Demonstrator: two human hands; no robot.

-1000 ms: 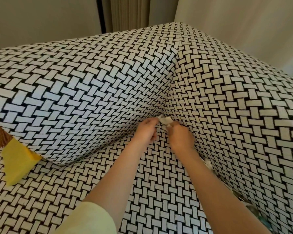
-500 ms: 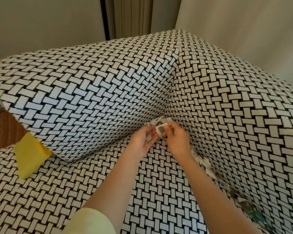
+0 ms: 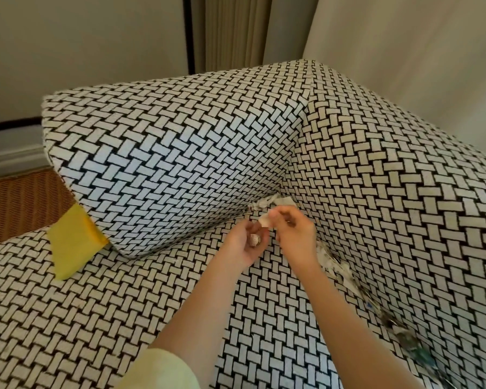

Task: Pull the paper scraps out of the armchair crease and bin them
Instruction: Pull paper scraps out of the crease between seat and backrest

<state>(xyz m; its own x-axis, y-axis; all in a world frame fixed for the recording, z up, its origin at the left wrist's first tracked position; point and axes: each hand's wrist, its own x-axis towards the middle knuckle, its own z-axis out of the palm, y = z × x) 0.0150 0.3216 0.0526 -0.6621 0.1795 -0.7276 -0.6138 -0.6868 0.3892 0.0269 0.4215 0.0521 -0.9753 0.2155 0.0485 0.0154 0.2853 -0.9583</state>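
Head view: scrap (image 3: 265, 221) pinched at armchair (image 3: 180, 164) back corner

Right hand (image 3: 292, 234) pinches the scrap between thumb and fingertips, just above the seat. Left hand (image 3: 243, 245) is beside it, palm up, fingers curled round a small round wad (image 3: 254, 240). More scraps (image 3: 264, 203) stick out of the corner crease just behind both hands. Bits (image 3: 345, 276) line the right-side crease. Yellow sheet (image 3: 70, 242) is wedged under the armrest end.

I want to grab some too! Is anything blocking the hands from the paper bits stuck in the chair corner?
Nothing visible does. The crumpled white paper scraps poke out of the corner crease of the black-and-white woven armchair, just beyond the right hand. Its fingers pinch one white scrap; the left hand cups a small round piece.
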